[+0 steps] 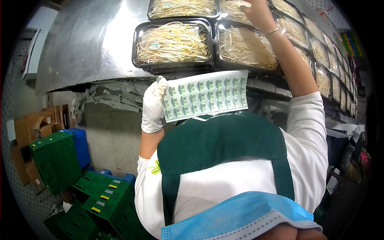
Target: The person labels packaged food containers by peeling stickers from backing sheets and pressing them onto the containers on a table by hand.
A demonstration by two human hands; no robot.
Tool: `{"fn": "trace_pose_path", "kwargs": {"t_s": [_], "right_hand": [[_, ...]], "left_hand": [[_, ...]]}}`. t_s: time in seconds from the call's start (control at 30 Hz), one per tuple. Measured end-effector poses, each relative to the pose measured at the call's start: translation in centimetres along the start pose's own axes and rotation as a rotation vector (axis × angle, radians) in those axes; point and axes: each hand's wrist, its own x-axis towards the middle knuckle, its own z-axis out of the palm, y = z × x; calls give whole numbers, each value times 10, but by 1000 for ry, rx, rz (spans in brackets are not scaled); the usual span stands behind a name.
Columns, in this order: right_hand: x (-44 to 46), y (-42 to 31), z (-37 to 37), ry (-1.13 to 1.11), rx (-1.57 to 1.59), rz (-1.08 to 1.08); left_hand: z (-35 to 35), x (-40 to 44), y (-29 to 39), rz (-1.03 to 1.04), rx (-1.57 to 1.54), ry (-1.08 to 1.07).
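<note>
My left hand [153, 105], in a white glove, pinches the left edge of a sheet of stickers [206, 96]. The sheet carries rows of small green-and-white labels and is held in front of my chest, just below the table edge. My bare right hand [258, 14] reaches over the packs of bean sprouts [248, 46] at the top of the view; most of its fingers are cut off by the frame, so their grip is unclear. Left of that, a black tray of bean sprouts [176, 44] under clear film bears a small round label [155, 46].
A metal table [92, 44] spans the top, with more sprout packs [294, 30] in rows to the right. Green crates [56, 160], a blue crate [79, 146] and cardboard boxes [36, 128] stand on the lower left. Plastic sheeting [116, 96] hangs below the table edge.
</note>
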Motion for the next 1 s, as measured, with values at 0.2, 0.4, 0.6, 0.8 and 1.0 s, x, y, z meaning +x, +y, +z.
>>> {"fn": "trace_pose_path", "kwargs": {"t_s": [0.2, 0.4, 0.6, 0.8, 1.0], "right_hand": [[-2, -26, -2, -161, -471, 23], [-41, 2, -57, -34, -59, 239], [-88, -100, -27, -52, 181, 326], [-86, -104, -11, -112, -372, 19], [-124, 22, -130, 168, -707, 146]], "left_hand": [[-15, -7, -13, 28, -51, 10], [-22, -19, -9, 59, -102, -26], [-29, -14, -9, -30, -21, -96], [-38, -15, -20, -63, -4, -95], [-58, -19, -39, -34, 77, -22]]}}
